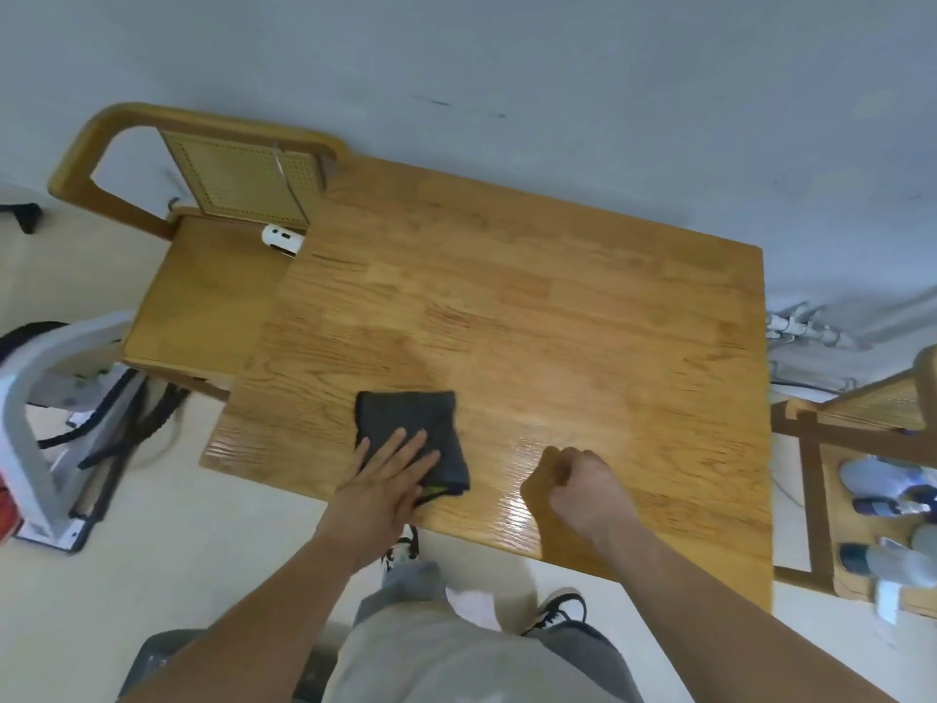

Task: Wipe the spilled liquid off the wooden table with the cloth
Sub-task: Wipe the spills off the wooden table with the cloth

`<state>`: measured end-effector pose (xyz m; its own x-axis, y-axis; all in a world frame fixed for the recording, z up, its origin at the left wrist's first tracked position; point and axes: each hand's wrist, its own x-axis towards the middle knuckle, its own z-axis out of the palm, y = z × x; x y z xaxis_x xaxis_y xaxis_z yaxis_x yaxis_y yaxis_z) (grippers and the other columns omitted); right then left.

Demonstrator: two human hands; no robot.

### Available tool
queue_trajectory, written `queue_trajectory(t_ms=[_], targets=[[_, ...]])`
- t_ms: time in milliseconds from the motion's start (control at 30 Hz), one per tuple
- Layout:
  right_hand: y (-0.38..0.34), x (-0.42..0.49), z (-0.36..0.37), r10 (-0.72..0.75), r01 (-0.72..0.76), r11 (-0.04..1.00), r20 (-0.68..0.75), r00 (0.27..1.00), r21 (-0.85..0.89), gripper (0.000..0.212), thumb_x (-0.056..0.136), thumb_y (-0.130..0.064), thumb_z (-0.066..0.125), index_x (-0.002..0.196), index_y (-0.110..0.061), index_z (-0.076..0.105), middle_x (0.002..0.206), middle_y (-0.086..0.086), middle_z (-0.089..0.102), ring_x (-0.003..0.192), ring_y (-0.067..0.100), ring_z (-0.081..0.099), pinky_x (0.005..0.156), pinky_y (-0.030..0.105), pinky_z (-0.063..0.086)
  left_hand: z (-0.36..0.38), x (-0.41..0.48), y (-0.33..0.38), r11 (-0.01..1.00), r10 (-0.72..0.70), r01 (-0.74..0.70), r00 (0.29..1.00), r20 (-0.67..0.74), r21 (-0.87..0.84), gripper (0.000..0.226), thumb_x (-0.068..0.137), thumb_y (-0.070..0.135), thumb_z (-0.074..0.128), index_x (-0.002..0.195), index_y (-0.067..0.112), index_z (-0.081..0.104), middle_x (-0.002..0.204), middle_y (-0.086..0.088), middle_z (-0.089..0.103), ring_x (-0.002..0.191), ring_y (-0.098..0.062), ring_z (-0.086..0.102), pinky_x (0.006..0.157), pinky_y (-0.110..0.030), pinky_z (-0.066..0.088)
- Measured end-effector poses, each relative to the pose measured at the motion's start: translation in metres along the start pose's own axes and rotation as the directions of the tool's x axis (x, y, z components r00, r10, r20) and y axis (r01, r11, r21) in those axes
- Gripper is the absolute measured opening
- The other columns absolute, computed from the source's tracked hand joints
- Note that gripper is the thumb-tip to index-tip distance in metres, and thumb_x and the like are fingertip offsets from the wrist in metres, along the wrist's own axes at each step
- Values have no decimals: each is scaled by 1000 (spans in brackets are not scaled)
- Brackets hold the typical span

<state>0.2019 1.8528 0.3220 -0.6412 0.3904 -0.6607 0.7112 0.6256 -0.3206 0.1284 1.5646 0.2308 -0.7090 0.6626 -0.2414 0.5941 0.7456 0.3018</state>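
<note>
The left hand (390, 482) lay flat on the cloth (408, 421), hiding its lower-left corner. The right hand (580, 487) was fisted, empty, on the glare-washed table (557, 296).

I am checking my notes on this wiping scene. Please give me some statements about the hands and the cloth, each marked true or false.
1. The left hand lies flat on the cloth. True.
2. The right hand holds the cloth. False: it is an empty fist, apart from the cloth.
3. The cloth is white. False: it is dark grey.
4. The cloth lies on the wooden table. True.
</note>
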Motion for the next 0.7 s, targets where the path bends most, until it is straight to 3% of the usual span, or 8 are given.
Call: queue_trajectory(t_ms=[67, 133, 233, 300, 400, 533, 633, 700], targets=[[-25, 5, 14, -3, 3, 1000, -10, 1000, -14, 17, 94, -23, 52, 108, -27, 60, 118, 5, 59, 106, 28, 61, 78, 33, 49, -4, 4, -2, 975, -219, 217, 975, -32, -51, 55, 106, 37, 31, 160, 38, 25, 171, 9, 14, 159, -15, -2, 127, -51, 1], [-43, 9, 26, -7, 6, 999, -28, 1000, -38, 37, 94, -22, 54, 131, -22, 56, 129, 4, 53, 118, 27, 56, 81, 32, 44, 2, 9, 19, 955, -293, 289, 955, -51, -66, 59, 106, 32, 34, 163, 36, 18, 172, 6, 6, 159, -24, -6, 125, -58, -1], [-55, 6, 34, 26, -26, 1000, -66, 997, -3, 40, 95, -25, 55, 135, -22, 55, 132, 5, 52, 118, 29, 56, 80, 31, 41, 7, 5, 35, 999, 33, -31, 998, 46, -34, 57, 105, 35, 28, 161, 37, 21, 172, 8, 11, 158, -23, -9, 122, -60, -3], [-51, 5, 34, 53, -52, 999, -87, 995, 13, 38, 95, -24, 54, 132, -21, 57, 130, 6, 53, 115, 30, 58, 79, 31, 44, -9, 13, 6, 935, 353, -352, 920, 172, -39, 54, 108, 36, 25, 161, 43, 17, 171, 17, 3, 156, -11, -19, 123, -52, -11], [-38, 10, 24, 128, -126, 992, -105, 986, 18, 44, 91, -16, 54, 135, -19, 55, 130, 5, 52, 115, 29, 57, 83, 34, 48, -31, 58, -41, 847, 514, -531, 834, 200, 36, 53, 111, 35, 28, 161, 47, 14, 170, 21, -1, 155, -5, -15, 125, -45, -8], [-10, 11, 6, 227, -208, 969, -156, 961, 132, 48, 88, -12, 53, 136, -15, 55, 132, 7, 51, 115, 32, 58, 88, 40, 53, -36, 88, -12, 992, 125, -123, 983, 136, -27, 57, 111, 31, 27, 162, 45, 6, 169, 18, -11, 154, -10, -23, 126, -49, -8], [18, 10, -8, 295, -249, 939, -187, 937, 237, 47, 92, -19, 55, 139, -18, 54, 134, 5, 50, 110, 30, 61, 88, 42, 55, -22, 91, 65, 979, -188, 192, 980, 64, -73, 61, 109, 38, 25, 162, 40, -5, 168, 12, -22, 153, -19, -30, 124, -57, -14], [39, 12, -21, 338, -286, 921, -181, 923, 263, 45, 94, -21, 55, 139, -19, 54, 135, 5, 49, 110, 30, 60, 91, 44, 55, -11, 90, 113, 968, -209, 225, 968, 139, -112, 62, 108, 45, 21, 160, 39, -11, 166, 11, -27, 151, -22, -34, 121, -59, -18]])
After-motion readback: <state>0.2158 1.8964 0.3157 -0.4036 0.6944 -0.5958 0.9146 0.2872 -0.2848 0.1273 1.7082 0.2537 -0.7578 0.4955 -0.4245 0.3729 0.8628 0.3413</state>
